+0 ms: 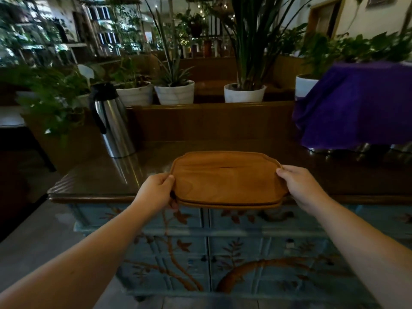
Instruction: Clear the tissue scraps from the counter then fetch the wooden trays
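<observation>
Left hand | right hand | wooden trays clasped between, ends gripped

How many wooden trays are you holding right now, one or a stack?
2, it seems: the top tray faces up between the left hand and right hand; a second tray's edge shows just beneath. More could be hidden underneath.

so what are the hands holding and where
Both hold the wooden trays, a stack of two by the look of it: left hand on the left short end, right hand on the right.
</observation>
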A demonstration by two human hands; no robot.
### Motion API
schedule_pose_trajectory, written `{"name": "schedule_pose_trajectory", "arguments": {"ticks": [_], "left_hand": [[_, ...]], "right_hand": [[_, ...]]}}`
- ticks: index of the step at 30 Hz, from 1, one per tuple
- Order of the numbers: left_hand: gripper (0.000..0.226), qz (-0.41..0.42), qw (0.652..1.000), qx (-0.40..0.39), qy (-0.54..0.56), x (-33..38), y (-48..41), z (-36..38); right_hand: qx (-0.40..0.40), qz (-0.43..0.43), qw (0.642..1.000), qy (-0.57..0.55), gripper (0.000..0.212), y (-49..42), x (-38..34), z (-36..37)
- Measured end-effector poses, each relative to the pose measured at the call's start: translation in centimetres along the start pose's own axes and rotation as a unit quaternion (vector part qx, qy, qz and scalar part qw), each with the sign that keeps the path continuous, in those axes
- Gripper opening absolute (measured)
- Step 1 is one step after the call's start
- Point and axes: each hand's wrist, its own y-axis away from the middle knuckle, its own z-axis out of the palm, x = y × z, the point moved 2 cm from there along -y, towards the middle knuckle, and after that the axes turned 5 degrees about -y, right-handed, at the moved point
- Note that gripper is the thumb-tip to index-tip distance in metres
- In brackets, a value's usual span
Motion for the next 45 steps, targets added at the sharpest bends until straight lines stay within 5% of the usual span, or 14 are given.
{"name": "schedule_pose_trajectory", "arguments": {"ticks": [10,15,45], "left_hand": [[0.026,-0.118,0.992,0.006,-0.039,0.4,-15.9,4.0],[0.027,-0.114,0.989,-0.017,-0.09,-0.3,-20.8,5.0],[0.032,-0.051,0.937,-0.146,-0.315,-1.2,-28.0,4.0]], "right_hand": [[-0.083,0.025,0.985,0.149,0.026,-18.7,-0.5,2.5],[-0.088,0.03,0.972,0.214,0.029,-23.4,0.3,3.6],[-0.075,0.022,0.878,0.472,0.04,-26.2,0.2,5.4]]}}
